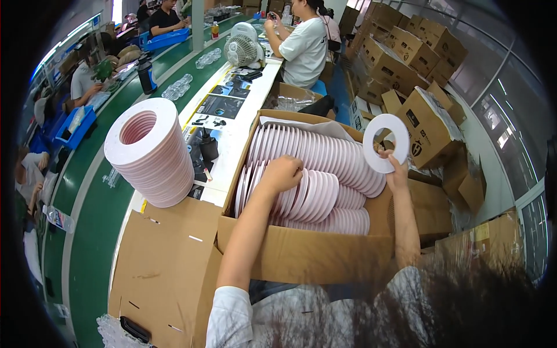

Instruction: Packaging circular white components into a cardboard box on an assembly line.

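My right hand (397, 169) grips a flat white ring (372, 145) by its lower edge and holds it up over the right end of an open cardboard box (301, 246). Inside the box, many white rings (313, 145) with pinkish edges stand on edge in rows. My left hand (283, 174) is closed, with its fingers curled down, at the top of the nearer row. Whether it pinches a ring there cannot be made out. A tall stack of the same rings (154, 156) stands to the left of the box.
A green conveyor (96, 220) runs along the left, with a water bottle (58, 218) and blue trays. A white fan (242, 46), a small black bottle (208, 146) and a seated person (304, 46) are farther off. Cardboard cartons (426, 116) pile up at right.
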Demonstrator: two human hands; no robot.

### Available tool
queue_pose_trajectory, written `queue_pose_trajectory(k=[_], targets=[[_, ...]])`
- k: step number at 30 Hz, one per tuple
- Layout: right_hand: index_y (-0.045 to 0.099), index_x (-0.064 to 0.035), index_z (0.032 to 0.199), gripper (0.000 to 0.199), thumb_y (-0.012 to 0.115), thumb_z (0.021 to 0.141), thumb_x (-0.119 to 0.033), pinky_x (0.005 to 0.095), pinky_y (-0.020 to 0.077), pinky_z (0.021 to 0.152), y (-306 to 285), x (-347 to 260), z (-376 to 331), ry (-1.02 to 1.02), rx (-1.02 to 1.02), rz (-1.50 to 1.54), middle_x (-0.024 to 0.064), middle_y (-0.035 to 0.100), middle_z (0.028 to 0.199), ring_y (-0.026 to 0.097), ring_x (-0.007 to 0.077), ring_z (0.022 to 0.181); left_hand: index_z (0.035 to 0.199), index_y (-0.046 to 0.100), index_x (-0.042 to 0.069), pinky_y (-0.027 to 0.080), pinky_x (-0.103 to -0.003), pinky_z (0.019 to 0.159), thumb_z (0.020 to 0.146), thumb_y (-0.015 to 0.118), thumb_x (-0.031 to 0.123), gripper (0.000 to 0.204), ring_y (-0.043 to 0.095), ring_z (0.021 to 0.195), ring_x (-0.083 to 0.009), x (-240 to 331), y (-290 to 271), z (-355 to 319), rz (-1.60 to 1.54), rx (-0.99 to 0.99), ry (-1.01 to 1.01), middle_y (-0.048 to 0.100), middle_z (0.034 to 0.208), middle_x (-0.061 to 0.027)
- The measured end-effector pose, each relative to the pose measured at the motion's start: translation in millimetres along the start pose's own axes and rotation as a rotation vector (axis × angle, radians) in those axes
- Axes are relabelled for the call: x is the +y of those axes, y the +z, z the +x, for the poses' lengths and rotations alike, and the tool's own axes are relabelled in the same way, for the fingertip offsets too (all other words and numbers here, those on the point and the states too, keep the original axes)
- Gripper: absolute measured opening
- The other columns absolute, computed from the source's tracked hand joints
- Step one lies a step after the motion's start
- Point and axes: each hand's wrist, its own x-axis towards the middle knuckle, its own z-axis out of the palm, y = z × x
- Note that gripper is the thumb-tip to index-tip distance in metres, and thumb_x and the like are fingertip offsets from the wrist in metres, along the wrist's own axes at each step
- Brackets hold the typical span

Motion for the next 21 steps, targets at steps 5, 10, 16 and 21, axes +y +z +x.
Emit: queue_pose_trajectory(k=[5,10,16,21], targets=[[0.041,0.0039,0.134,0.052,0.061,0.09,-0.016,0.0363,0.0459,0.094,-14,1,5,0.009,-0.032,0.101,0.0106,0.064,0.097,0.061,0.0227,0.103,0.082,0.066,0.005,0.05,-0.044,0.076,0.076,0.057,0.015,0.014,0.062,0.083,-0.0341,2,-1,1,-0.006,0.008,0.009,0.066,0.082,-0.0146],[0.041,0.0043,0.134,0.047,0.057,0.093,-0.014,0.0365,0.0456,0.097,-22,13,12,0.298,0.059,0.06,0.0107,0.064,0.096,0.061,0.0245,0.104,0.081,0.066,0.005,0.05,-0.044,0.076,0.076,0.057,0.015,0.014,0.063,0.082,-0.0344,2,0,3,-0.009,-0.004,0.008,0.066,0.081,-0.015],[0.039,0.0037,0.136,0.048,0.053,0.092,-0.01,0.0399,0.0435,0.101,10,-3,-4,-0.102,-0.082,0.232,0.0136,0.062,0.108,0.058,0.0244,0.109,0.081,0.066,0.004,0.051,-0.045,0.073,0.076,0.057,0.015,0.015,0.063,0.079,-0.0353,0,-3,1,-0.007,0.003,0.015,0.066,0.079,-0.0162],[0.044,0.0092,0.129,0.045,0.055,0.09,-0.01,0.0303,0.0483,0.079,-9,14,2,0.193,0.137,0.006,0.0093,0.064,0.089,0.06,0.0176,0.082,0.081,0.066,0.004,0.051,-0.046,0.071,0.076,0.058,0.015,0.015,0.063,0.074,-0.0369,7,-5,5,-0.02,0.029,0.016,0.066,0.076,-0.017]])
